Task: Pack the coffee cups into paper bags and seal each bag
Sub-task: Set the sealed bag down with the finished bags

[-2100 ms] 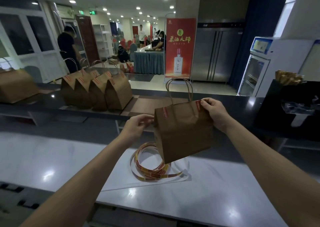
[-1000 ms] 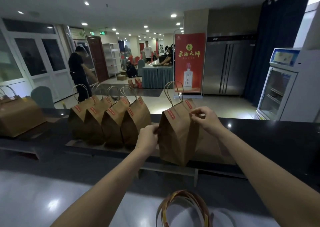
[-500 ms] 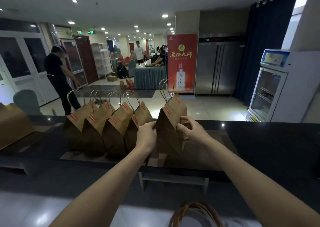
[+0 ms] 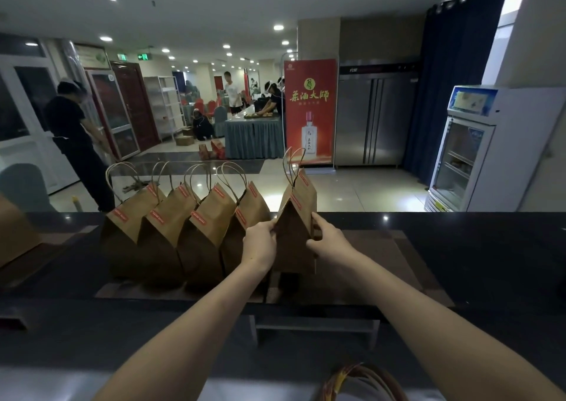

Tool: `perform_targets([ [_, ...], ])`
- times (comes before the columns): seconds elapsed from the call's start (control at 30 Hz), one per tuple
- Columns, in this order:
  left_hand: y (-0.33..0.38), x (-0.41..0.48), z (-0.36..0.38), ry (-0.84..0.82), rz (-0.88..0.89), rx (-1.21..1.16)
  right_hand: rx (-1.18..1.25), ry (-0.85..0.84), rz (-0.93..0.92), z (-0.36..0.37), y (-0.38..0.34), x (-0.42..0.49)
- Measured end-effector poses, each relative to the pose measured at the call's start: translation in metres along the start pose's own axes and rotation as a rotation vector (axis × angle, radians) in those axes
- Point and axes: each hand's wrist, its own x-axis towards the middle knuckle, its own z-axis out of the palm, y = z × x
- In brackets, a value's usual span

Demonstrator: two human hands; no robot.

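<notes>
A brown paper bag [image 4: 295, 235] with twine handles and red seal stickers stands on the raised black counter [image 4: 459, 247], at the right end of a row of several sealed bags [image 4: 183, 235]. My left hand [image 4: 260, 243] grips its left side and my right hand [image 4: 326, 239] grips its right side. The bag's top is folded shut. No coffee cups are visible.
A coil of red-and-yellow sticker tape [image 4: 364, 383] lies on the white lower worktop at the bottom edge. Another brown bag [image 4: 15, 232] sits at the far left of the counter. Beyond the counter stand a person in black [image 4: 76, 143], a red banner [image 4: 309, 112] and a display fridge [image 4: 465, 149].
Both hands carried the sealed bag up from the lower worktop to the black counter and set it beside the row of bags; the view tilted up and the tape coil dropped to the bottom edge.
</notes>
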Motion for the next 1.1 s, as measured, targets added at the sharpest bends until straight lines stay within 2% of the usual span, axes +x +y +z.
perform_targets([
  [0.43,-0.011,0.013,0.001,-0.149,-0.071,0.152,0.015,-0.04,0.054,0.021,0.013,0.016],
  [1.1,0.003,-0.01,-0.018,-0.07,-0.052,0.19,0.043,-0.093,0.079,0.029,-0.003,-0.006],
])
